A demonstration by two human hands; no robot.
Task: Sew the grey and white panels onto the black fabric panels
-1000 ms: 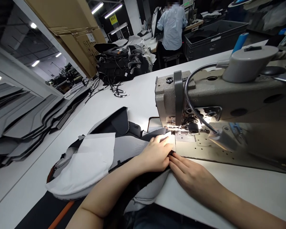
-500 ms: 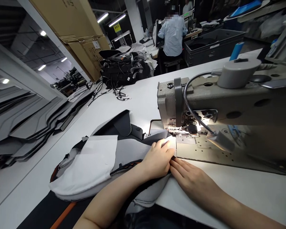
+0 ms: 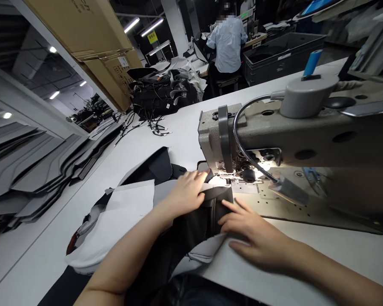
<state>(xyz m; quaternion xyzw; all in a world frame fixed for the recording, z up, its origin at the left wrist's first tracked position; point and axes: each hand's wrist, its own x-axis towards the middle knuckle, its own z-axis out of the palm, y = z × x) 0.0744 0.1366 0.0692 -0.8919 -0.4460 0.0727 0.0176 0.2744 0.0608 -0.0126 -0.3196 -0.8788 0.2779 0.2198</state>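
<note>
We see the left hand [image 3: 187, 192] lying palm down on a dark grey fabric panel [image 3: 191, 221], its fingers spread flat and reaching toward the lit needle area [image 3: 225, 180] of a beige industrial sewing machine [image 3: 306, 140]. It presses the cloth rather than gripping it. The right hand [image 3: 253, 236] rests just to the right of it, nearer to us, also flat and unclenched, fingertips on the right edge of the same dark panel where it meets the machine bed. The two hands are close but not touching, with a strip of the panel between them.

The dark panel lies in the near middle of the white work table [image 3: 166, 140], its far end under the machine head. To its left, partly beneath it, lies a light grey and white padded fabric piece [image 3: 121, 216].

A flexible gooseneck lamp [image 3: 287, 189] curves down from the machine and lights the stitching spot. At the far left stands a stack of grey cut panels [image 3: 28, 170]. Farther back on the table lies a heap of black straps and fabric [image 3: 161, 95], with large brown cardboard boxes [image 3: 95, 38] behind it. At the far side, a person in a light blue shirt [image 3: 228, 40] sits with their back to us.
</note>
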